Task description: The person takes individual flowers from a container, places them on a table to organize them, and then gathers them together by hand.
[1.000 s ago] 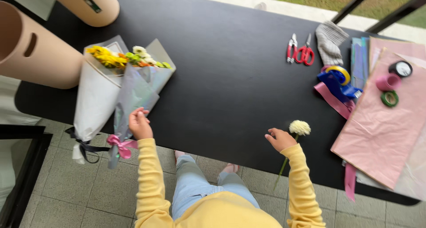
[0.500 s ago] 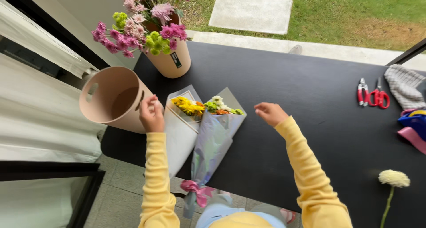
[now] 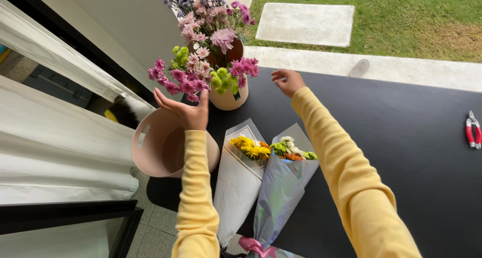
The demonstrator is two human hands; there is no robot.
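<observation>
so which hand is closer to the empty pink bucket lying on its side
Left. The left hand is open right above the rim of the empty pink bucket, overlapping it in view. The right hand is farther off, raised over the black table to the right of the flower bucket.

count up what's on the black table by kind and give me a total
Buckets: 2, one empty, one full of flowers
Wrapped bouquets: 2, one white, one silvery
Red pruners: 1
Total: 5
</observation>
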